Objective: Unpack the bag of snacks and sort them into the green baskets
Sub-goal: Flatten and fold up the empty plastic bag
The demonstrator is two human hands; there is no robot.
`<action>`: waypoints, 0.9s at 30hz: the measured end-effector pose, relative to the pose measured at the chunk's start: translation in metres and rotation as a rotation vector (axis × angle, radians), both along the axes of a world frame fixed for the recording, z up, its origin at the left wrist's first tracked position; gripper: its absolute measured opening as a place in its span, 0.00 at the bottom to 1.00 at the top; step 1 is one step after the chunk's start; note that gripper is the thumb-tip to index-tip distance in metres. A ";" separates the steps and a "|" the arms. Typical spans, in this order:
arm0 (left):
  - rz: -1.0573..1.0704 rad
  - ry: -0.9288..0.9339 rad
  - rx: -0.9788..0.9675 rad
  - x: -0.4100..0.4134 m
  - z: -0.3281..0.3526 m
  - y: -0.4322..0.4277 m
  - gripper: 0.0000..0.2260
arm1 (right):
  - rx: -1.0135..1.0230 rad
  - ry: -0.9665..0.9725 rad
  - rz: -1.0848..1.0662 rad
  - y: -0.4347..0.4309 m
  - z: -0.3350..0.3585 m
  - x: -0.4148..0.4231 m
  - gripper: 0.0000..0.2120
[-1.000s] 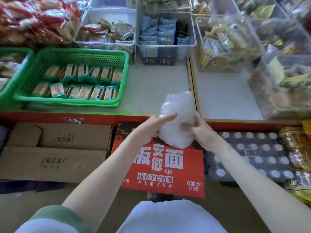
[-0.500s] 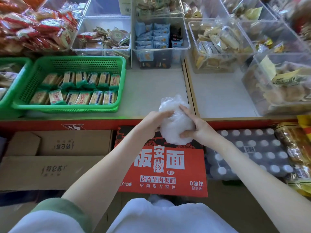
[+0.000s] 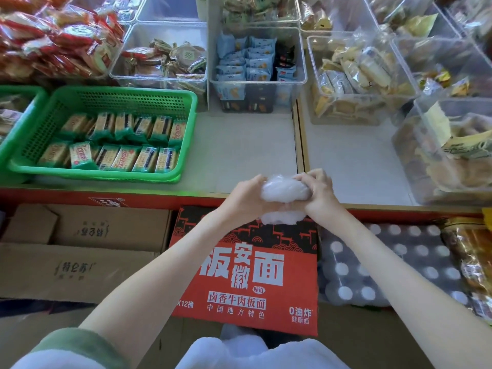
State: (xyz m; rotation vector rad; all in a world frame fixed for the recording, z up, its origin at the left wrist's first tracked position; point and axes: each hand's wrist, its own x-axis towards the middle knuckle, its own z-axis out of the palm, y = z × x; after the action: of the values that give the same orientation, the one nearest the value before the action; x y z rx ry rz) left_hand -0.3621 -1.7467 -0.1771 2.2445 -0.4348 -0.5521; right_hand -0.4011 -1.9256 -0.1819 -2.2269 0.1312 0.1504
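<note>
Your left hand [image 3: 246, 199] and right hand [image 3: 318, 193] curl tight around the crumpled plastic bag [image 3: 283, 194]. It sits squeezed between them. The green basket [image 3: 127, 95] lies up-left of your left hand.

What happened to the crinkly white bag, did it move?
Yes, it moved: the bag is squashed smaller, and its top sank toward the shelf's red front edge, still beside the wooden divider.
</note>
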 end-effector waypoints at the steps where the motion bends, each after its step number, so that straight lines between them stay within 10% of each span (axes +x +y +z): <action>1: 0.049 0.097 -0.058 0.007 -0.002 -0.002 0.15 | 0.038 0.032 -0.001 -0.004 0.000 0.007 0.21; 7: 0.273 0.487 -0.441 0.059 -0.021 -0.016 0.34 | 0.477 0.094 -0.133 -0.011 -0.022 0.054 0.13; 13: 0.346 -0.017 -0.216 0.103 -0.071 -0.037 0.30 | 0.400 0.102 -0.299 0.000 -0.072 0.123 0.14; 16: 0.180 -0.066 0.089 0.127 -0.103 -0.032 0.29 | 0.244 0.177 -0.219 0.005 -0.094 0.151 0.17; 21: -0.095 -0.283 0.442 0.146 -0.143 -0.027 0.26 | -0.609 0.000 0.086 -0.001 -0.131 0.168 0.24; 24: -0.227 -0.331 0.447 0.149 -0.148 -0.036 0.30 | -0.598 -0.248 0.238 -0.009 -0.147 0.172 0.24; 27: -0.244 -0.298 0.586 0.161 -0.154 -0.042 0.25 | -0.428 -0.051 0.300 -0.019 -0.148 0.170 0.28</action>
State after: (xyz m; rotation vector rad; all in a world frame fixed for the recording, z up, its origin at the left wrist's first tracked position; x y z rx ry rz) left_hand -0.2015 -1.7891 -0.3310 2.8770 -0.7867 -0.5147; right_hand -0.2311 -1.9445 -0.3295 -2.6668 -0.2212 0.2474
